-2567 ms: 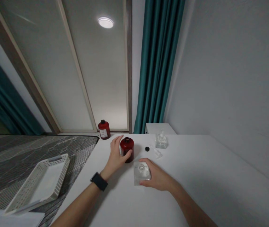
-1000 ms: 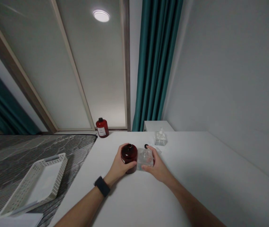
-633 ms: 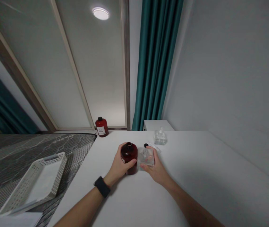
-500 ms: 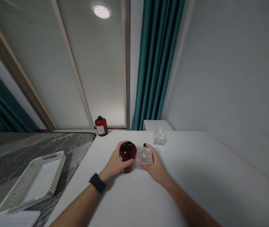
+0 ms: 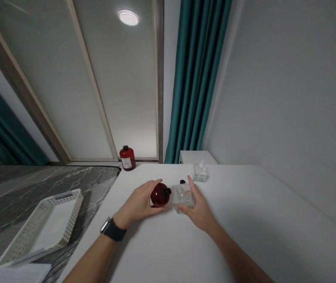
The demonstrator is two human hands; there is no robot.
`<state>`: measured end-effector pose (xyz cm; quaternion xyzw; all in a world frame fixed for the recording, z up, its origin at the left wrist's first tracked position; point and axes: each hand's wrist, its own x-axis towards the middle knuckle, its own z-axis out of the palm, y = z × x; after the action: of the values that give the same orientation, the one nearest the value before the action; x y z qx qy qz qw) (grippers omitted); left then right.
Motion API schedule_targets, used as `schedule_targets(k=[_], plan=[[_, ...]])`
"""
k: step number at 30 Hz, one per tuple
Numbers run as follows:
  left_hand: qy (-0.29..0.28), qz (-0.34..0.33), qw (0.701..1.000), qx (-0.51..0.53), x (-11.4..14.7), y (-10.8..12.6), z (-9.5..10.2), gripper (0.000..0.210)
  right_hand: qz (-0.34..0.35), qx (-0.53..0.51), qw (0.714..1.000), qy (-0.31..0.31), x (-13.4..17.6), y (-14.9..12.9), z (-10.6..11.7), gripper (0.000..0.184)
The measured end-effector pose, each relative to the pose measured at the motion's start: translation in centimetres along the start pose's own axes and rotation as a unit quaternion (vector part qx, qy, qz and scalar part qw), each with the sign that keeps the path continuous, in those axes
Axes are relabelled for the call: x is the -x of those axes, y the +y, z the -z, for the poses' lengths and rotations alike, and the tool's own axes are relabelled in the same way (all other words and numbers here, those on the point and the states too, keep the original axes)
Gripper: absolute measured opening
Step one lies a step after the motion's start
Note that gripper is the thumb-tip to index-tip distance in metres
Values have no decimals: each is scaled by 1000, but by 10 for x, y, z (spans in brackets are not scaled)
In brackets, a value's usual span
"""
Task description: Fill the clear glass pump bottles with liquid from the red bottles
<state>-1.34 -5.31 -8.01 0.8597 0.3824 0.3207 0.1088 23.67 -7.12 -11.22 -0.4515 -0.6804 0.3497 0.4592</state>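
Observation:
My left hand [image 5: 143,200] is closed around a dark red bottle [image 5: 159,195], which is tilted so its open black neck points right. Just right of that neck, my right hand [image 5: 197,206] grips a clear square glass bottle [image 5: 182,195] by its side, thumb in front and fingers behind. The glass bottle leans slightly, its neck toward the red one. Behind it a small black cap [image 5: 182,182] lies on the white table [image 5: 168,251]. I cannot make out any liquid passing between the bottles.
A second red bottle [image 5: 127,158] with a white label and black cap stands at the table's far left corner. Another clear glass bottle [image 5: 200,172] is farther back on the right. A white perforated basket [image 5: 45,224] sits lower left, beside the table.
The red bottle has gone from nearly upright to tipped rightward, its neck now facing the glass bottle. My left wrist has rolled with it. The glass bottle has shifted slightly right and tilted.

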Motion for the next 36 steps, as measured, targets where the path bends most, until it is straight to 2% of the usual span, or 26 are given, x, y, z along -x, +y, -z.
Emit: schedule_targets(k=[4, 8, 22, 36], plan=[[-23, -9, 999, -38, -1, 2, 0, 78, 16, 56, 998, -4, 1, -4, 2, 101], [-15, -9, 998, -60, 0, 0, -1, 76, 37, 90, 995, -6, 1, -5, 3, 95], [-33, -14, 991, -130, -2, -2, -3, 77, 48, 134, 990, 12, 0, 1, 1, 89], [-32, -13, 994, -107, -1, 0, -5, 81, 107, 156, 982, 13, 2, 9, -3, 92]])
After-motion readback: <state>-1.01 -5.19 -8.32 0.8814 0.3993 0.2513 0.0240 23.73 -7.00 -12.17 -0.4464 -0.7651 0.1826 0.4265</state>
